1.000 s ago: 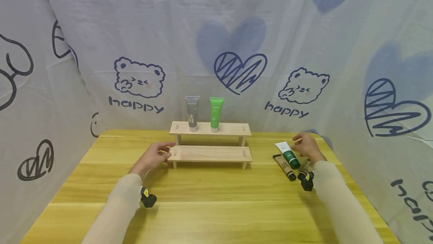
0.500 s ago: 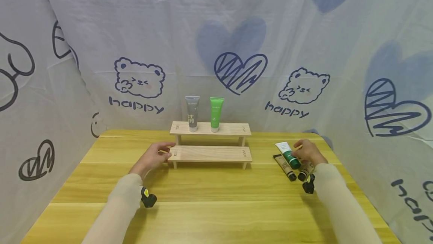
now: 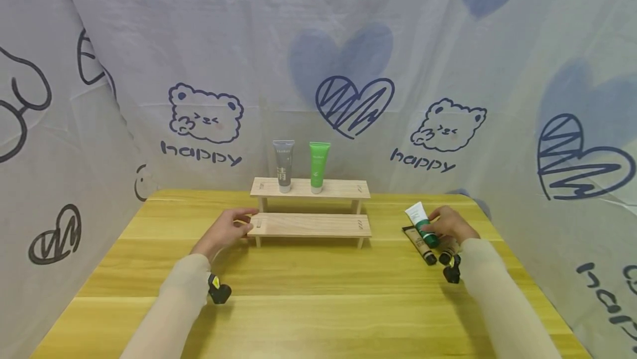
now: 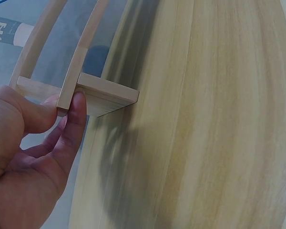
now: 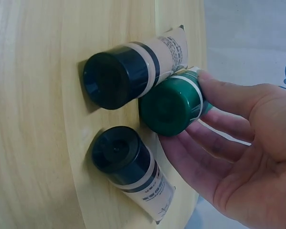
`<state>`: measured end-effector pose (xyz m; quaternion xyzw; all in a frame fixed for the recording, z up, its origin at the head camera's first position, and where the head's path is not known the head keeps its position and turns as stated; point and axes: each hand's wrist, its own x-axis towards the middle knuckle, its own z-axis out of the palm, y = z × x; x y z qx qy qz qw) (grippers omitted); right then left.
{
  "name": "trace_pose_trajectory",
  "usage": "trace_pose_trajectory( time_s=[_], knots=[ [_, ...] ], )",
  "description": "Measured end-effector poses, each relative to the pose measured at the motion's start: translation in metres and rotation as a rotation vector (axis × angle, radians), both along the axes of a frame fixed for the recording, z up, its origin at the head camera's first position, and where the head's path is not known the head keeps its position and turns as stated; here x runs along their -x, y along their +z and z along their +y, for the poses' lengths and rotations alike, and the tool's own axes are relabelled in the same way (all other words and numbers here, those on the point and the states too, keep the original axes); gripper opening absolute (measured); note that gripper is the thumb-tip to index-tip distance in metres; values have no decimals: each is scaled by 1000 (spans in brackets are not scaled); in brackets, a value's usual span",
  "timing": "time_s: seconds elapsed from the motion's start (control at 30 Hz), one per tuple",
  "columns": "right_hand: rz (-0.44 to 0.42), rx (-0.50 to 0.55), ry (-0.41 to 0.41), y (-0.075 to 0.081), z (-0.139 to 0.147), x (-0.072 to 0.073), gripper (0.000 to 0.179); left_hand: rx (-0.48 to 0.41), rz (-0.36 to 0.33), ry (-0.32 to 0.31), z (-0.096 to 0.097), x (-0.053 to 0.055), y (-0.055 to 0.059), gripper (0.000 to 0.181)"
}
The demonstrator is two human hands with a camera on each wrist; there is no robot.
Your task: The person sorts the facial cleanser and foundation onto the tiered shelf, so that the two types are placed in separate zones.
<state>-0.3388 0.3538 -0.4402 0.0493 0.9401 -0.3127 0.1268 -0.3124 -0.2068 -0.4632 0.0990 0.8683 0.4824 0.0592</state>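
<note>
At the left end of a two-tier wooden rack, my left hand (image 3: 226, 233) pinches the lower shelf (image 3: 308, 225) between thumb and fingers, as the left wrist view also shows. Over on the right, my right hand (image 3: 452, 224) grips a white and green squeeze tube (image 3: 422, 223) with a green cap, thumb on one side and fingers on the other. Two beige tubes with black caps lie close by: one beige tube (image 5: 148, 59) beside the green cap, the other beige tube (image 5: 138, 176) nearer the palm side, partly hidden by the hand in the head view.
On the upper shelf (image 3: 343, 188) a grey tube (image 3: 284, 166) and a bright green tube (image 3: 318, 166) stand upright on their caps. A patterned cloth (image 3: 278, 71) hangs behind the wooden table (image 3: 318, 303) and along both sides.
My right hand has closed its thumb and fingers round the white and green tube, whose white end has tipped up slightly. The left hand keeps its hold on the shelf.
</note>
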Motion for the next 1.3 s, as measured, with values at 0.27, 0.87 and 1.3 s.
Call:
trace_pose_trajectory(
  time_s=[0.27,0.87,1.3],
  knots=[
    [6,-42,27,2,-3,1,47,-14,1,-8,-1,-1,1,44],
    [62,89,9,38,-16,13,55,7,-8,9,-1,-2,0,43],
    [162,231,14,66,-56,21,53,4,-19,9,0,-4,2,44]
  ],
)
